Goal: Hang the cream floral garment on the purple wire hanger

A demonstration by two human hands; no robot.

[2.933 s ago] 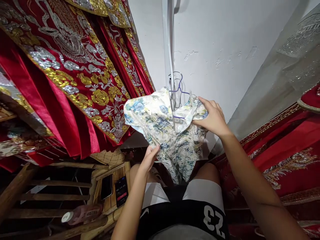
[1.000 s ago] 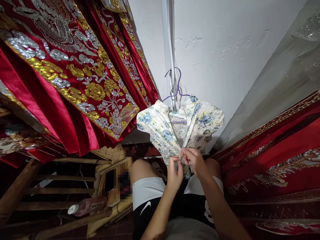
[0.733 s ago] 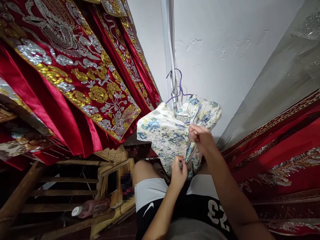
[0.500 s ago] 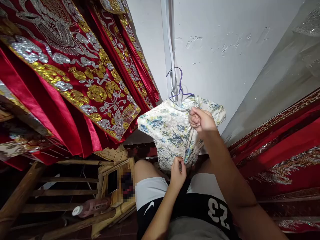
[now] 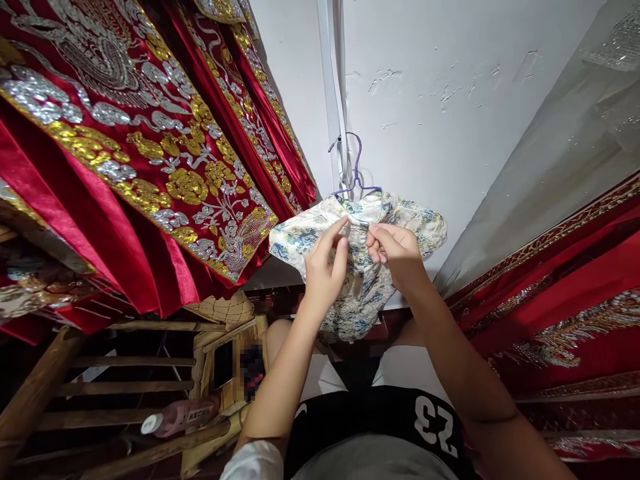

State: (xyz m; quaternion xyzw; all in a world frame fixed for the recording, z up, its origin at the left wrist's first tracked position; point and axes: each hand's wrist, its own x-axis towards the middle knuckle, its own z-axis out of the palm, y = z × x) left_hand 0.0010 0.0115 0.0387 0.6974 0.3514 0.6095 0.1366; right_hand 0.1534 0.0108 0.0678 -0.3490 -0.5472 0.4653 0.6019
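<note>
A short-sleeved floral shirt (image 5: 350, 313), white with blue and yellow flowers, hangs on a purple wire hanger (image 5: 357, 175). My right hand (image 5: 393, 247) pinches the shirt's front edge just below the collar. Left of it, my left hand (image 5: 327, 257) is raised in front of the chest of the shirt, with thumb and forefinger apart and nothing between them. The hanger's hook hangs on a pale strap (image 5: 342, 100) against the wall.
Red satin cloth (image 5: 200, 167) with gold and silver sequins drapes on the left; more red beaded fabric (image 5: 575, 320) hangs on the right. At the lower left stands a bamboo seat (image 5: 125, 387) with a pink bottle (image 5: 185, 415) on it. Behind is a white wall (image 5: 425, 80).
My left hand has let go of the shirt's lower front and risen to near the collar. The right hand has shifted slightly left, still pinching the fabric.
</note>
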